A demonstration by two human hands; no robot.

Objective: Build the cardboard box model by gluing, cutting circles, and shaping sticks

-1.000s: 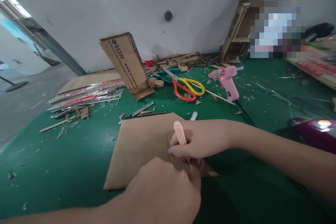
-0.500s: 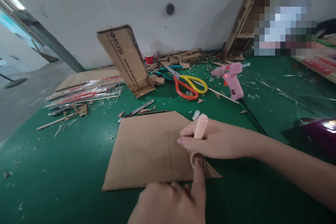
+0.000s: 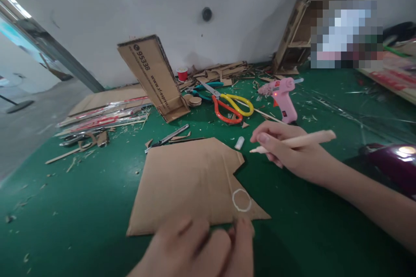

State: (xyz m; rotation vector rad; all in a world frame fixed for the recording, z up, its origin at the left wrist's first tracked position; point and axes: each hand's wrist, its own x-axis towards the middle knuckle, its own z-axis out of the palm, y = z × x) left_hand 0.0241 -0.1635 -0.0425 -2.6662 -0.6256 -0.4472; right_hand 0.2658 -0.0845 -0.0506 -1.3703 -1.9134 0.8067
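In the head view, grips a pale pen in the fingers of the right hand, closed round the barrel with the tip pointing left. Holds it to the right of the cardboard sheet, near a small whitish cap lying on the green worktop. Has the sheet lying flat in front, with a notch in its right edge and a pointed corner at the near right. Can see a white circle drawn on that pointed part. Curls the left hand at the near edge of the sheet, just below the circle, with bent, blurred fingers; cannot tell whether gripping anything there. Has a utility knife just beyond the far left corner of the sheet. Can see farther back a pair of scissors with red and yellow handles, partly over teal-handled pliers. Has a pink glue gun to the right of the scissors, with its nozzle pointing left and a small light glowing. Can make out also a tilted cardboard piece bearing print, a red cup behind it, and plastic-wrapped packets to the left
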